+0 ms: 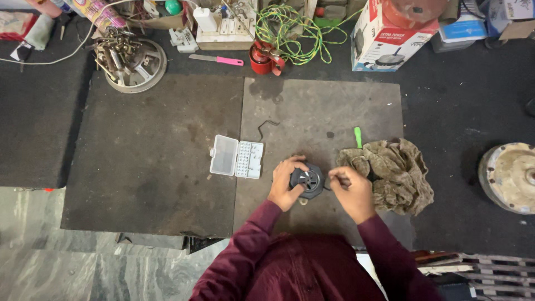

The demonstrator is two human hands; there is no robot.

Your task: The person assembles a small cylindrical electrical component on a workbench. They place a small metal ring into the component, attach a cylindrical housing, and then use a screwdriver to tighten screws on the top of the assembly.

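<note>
A small round black part with a metal centre point(308, 180) rests on the dark grey mat point(323, 111) just in front of me. My left hand point(286, 183) wraps around its left side and holds it. My right hand point(352, 191) hovers at its right edge with the fingers pinched together; what they pinch is too small to make out. Both sleeves are maroon.
An open clear bit case point(236, 158) lies left of my hands. A crumpled rag point(395, 170) and a green-handled tool point(357, 136) sit to the right. Farther back are a pink-handled knife point(217, 59), green wire point(295, 28), a cardboard box point(384, 36) and a tray of bolts point(129, 60).
</note>
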